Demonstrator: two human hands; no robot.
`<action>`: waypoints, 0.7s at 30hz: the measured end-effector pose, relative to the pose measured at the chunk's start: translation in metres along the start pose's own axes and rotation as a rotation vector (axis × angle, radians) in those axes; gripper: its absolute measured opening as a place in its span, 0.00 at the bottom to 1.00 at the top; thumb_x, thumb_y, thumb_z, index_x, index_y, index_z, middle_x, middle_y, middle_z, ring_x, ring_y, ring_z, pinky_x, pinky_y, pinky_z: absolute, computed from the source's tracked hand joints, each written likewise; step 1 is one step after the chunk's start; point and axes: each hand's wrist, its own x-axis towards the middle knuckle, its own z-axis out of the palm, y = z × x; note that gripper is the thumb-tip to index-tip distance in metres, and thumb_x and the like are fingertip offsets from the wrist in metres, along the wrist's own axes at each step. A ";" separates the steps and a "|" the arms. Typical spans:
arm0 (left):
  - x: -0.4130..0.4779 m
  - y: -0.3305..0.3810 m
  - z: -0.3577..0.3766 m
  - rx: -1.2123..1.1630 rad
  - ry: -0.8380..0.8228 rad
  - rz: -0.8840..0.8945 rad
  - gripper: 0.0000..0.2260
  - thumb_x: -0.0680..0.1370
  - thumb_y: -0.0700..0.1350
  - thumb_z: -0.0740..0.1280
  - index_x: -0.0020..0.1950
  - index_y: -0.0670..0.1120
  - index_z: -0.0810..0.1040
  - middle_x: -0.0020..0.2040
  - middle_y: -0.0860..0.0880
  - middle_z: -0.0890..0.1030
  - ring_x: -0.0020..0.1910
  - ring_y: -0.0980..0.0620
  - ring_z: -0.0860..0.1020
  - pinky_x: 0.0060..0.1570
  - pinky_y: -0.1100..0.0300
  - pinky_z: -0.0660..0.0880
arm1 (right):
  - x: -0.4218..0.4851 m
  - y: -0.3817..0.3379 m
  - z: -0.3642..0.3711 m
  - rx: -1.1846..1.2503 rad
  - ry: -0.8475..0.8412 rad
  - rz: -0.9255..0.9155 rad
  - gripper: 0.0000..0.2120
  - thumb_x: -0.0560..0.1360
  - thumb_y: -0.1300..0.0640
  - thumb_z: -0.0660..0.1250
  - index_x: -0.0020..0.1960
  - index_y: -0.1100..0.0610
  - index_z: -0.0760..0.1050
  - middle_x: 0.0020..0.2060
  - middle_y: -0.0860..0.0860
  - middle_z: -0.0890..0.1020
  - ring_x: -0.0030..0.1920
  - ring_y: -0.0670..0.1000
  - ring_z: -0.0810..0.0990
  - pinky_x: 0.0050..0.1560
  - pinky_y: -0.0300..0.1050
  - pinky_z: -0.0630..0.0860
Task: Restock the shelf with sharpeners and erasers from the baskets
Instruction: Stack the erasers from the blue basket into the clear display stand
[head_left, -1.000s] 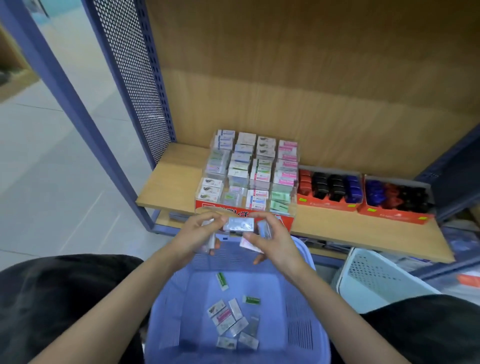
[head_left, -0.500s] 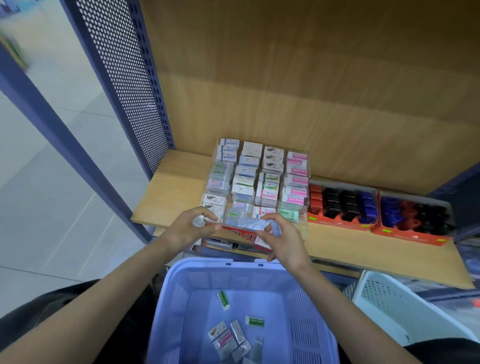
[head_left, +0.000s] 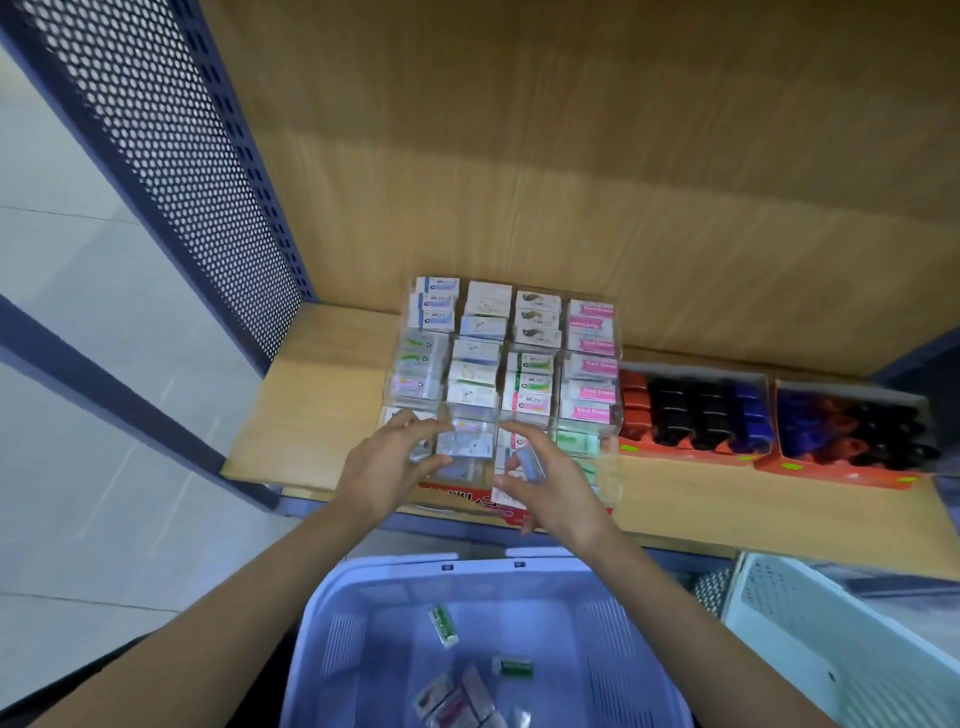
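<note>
Silvery eraser (head_left: 464, 444), long axis left-right

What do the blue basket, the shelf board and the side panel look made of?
The blue basket looks like matte moulded plastic: slotted walls, rounded rim. The shelf board shows wood grain, probably laminate. The side panel seems painted perforated metal.

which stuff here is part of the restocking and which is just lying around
Job: left hand, right hand holding an eraser, eraser rack, blue basket with loose erasers, sharpener trays, white basket.
Just there: mesh side panel, floor tiles.
</note>
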 end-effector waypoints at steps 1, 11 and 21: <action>0.006 0.000 0.003 0.078 0.010 -0.004 0.17 0.78 0.52 0.66 0.66 0.58 0.73 0.53 0.51 0.73 0.50 0.50 0.77 0.43 0.60 0.72 | 0.000 0.002 -0.003 -0.004 0.017 -0.002 0.23 0.75 0.62 0.68 0.65 0.44 0.69 0.49 0.46 0.71 0.25 0.43 0.73 0.24 0.43 0.75; 0.042 0.007 0.045 0.615 0.033 -0.058 0.19 0.78 0.41 0.64 0.68 0.52 0.68 0.63 0.46 0.72 0.43 0.46 0.81 0.33 0.57 0.69 | -0.002 0.020 -0.025 0.061 0.136 0.012 0.20 0.74 0.59 0.70 0.61 0.41 0.72 0.45 0.48 0.75 0.32 0.50 0.74 0.28 0.44 0.77; 0.013 0.018 0.031 0.536 -0.067 0.098 0.10 0.73 0.44 0.71 0.53 0.46 0.79 0.55 0.42 0.79 0.30 0.42 0.80 0.27 0.56 0.74 | -0.012 0.027 -0.028 0.168 0.179 0.055 0.18 0.73 0.60 0.71 0.57 0.44 0.71 0.47 0.57 0.76 0.39 0.49 0.77 0.27 0.45 0.78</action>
